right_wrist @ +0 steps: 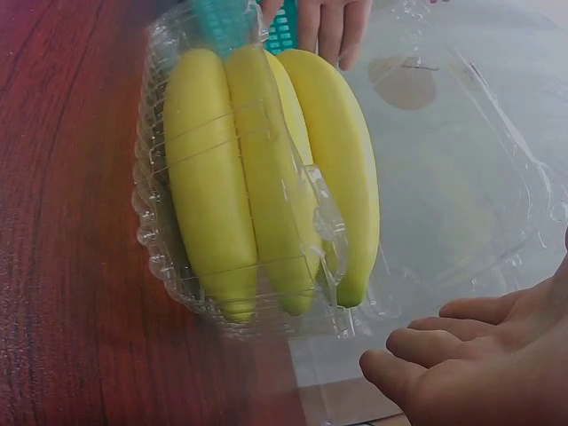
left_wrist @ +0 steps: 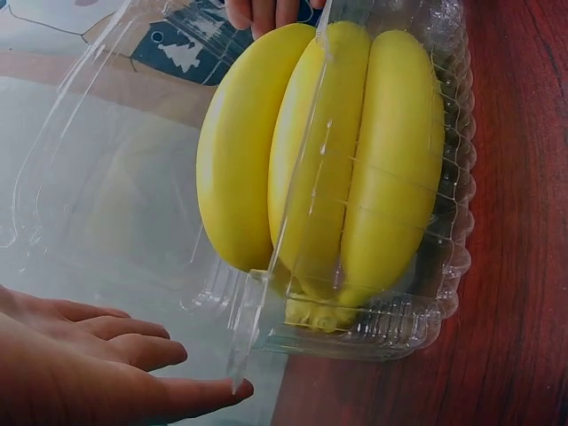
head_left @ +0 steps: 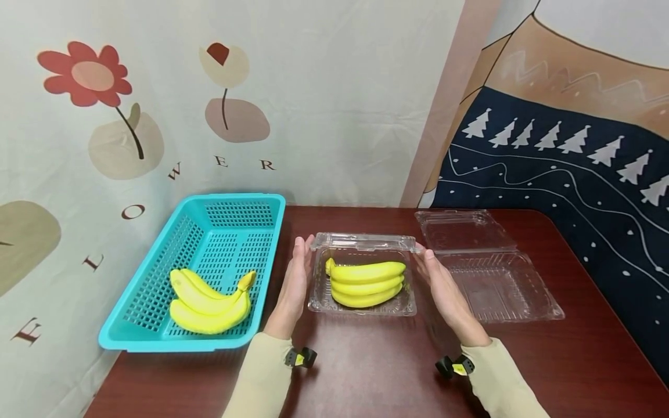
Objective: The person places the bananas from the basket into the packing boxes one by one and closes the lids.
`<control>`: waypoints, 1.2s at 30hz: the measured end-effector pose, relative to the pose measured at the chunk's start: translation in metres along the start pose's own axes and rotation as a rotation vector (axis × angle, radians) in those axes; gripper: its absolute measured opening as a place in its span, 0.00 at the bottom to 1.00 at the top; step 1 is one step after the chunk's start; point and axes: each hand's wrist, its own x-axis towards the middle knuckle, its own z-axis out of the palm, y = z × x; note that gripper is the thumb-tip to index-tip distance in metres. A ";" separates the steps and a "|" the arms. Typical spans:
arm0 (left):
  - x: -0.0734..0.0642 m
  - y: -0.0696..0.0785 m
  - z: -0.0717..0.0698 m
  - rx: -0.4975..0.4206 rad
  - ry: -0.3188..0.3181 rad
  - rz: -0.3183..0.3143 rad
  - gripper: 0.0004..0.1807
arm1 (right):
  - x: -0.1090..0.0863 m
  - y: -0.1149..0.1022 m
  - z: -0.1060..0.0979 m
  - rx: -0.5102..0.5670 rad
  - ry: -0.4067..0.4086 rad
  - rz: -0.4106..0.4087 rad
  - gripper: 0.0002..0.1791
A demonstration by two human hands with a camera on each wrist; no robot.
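Observation:
A bunch of yellow bananas (head_left: 366, 285) lies in a clear plastic clamshell box (head_left: 320, 299) at the middle of the table. The box's hinged lid (head_left: 364, 239) stands raised at the back, seen nearly edge-on from the head. My left hand (head_left: 294, 285) is beside the box's left side, its straight fingers reaching to the lid's left end. On the other side, my right hand (head_left: 443, 285) has its fingers extended by the lid's right end. Both wrist views show the fingers (left_wrist: 142, 351) straight and the bananas rising above the box's rim.
On the left, a turquoise basket (head_left: 112, 334) holds another bunch of bananas (head_left: 211, 302). A second clear clamshell box (head_left: 502, 287) lies opened flat at the right, close to my right hand. Printed cloth (head_left: 334, 104) hangs behind the dark red table (head_left: 366, 371).

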 end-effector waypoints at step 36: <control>-0.009 -0.013 -0.001 0.044 -0.004 -0.014 0.46 | -0.017 0.006 0.007 0.008 -0.045 0.038 0.39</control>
